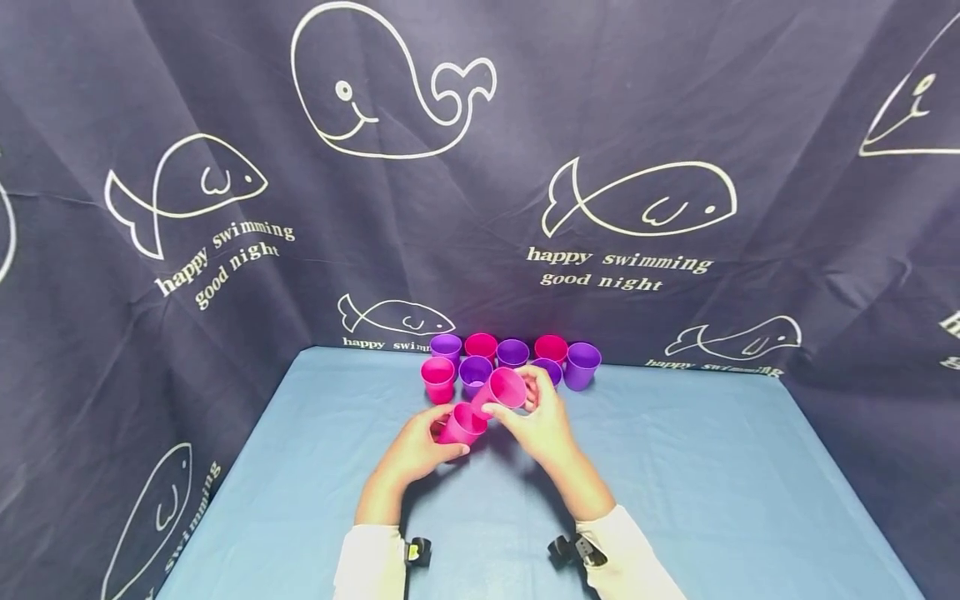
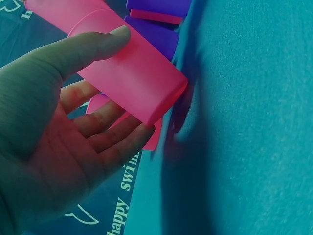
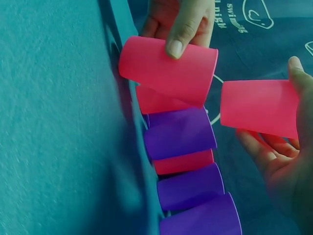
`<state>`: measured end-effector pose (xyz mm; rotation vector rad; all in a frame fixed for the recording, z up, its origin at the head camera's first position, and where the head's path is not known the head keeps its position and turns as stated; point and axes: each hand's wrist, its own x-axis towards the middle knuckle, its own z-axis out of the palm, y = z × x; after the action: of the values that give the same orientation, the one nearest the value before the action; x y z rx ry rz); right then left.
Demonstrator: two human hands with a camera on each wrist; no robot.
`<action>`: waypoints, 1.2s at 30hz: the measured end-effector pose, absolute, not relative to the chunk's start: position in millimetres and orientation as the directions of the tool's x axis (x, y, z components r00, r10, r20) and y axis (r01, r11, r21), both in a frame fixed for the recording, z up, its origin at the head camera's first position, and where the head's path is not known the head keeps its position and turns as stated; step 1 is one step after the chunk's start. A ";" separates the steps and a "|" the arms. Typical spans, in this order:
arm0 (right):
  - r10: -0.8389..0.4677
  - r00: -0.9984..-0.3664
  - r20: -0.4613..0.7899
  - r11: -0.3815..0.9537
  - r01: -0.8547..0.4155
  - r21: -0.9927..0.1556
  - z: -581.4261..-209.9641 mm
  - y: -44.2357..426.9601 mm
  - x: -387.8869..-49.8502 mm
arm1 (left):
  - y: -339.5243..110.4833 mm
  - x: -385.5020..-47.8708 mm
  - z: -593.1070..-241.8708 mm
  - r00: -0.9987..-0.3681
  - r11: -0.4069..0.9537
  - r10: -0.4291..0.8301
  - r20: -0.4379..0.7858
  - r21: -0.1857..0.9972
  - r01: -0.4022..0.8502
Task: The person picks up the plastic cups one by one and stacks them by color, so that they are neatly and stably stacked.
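Observation:
My left hand (image 1: 420, 446) grips a pink cup (image 1: 463, 427), thumb on one side and fingers on the other. That cup leans with its mouth up, just above the cloth. In my right hand (image 1: 545, 421) is a second pink cup (image 1: 504, 390), held higher and tilted between thumb and fingers. Its base points toward the left cup's mouth; in the right wrist view a small gap separates this cup (image 3: 259, 107) from the left-hand cup (image 3: 168, 73). Behind them stand a pink cup (image 1: 438, 381) and a purple cup (image 1: 476, 374), mouths up.
Several more cups stand in two rows along the back edge, among them purple cups (image 1: 582, 367) and pink cups (image 1: 552, 348). A light blue cloth (image 1: 690, 483) covers the table. Dark curtain (image 1: 465, 225) with fish drawings rises behind and at both sides.

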<state>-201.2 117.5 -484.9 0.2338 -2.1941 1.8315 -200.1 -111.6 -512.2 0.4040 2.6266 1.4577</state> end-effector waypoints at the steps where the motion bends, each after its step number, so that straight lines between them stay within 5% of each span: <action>1: 0.045 -0.950 0.308 0.185 -0.295 -0.937 -485.6 116.0 -200.9 | -112.0 -199.8 -512.1 -0.958 0.504 0.284 0.034 0.845 0.179; 36: -0.109 -0.954 0.280 0.250 -0.299 -0.921 -502.6 101.4 -196.4 | -110.7 -199.7 -511.1 -0.950 0.459 0.301 0.087 0.860 0.224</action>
<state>-196.4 101.4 -502.6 0.3888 -2.3534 1.7907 -199.7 -110.7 -511.1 0.4722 2.6164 1.5238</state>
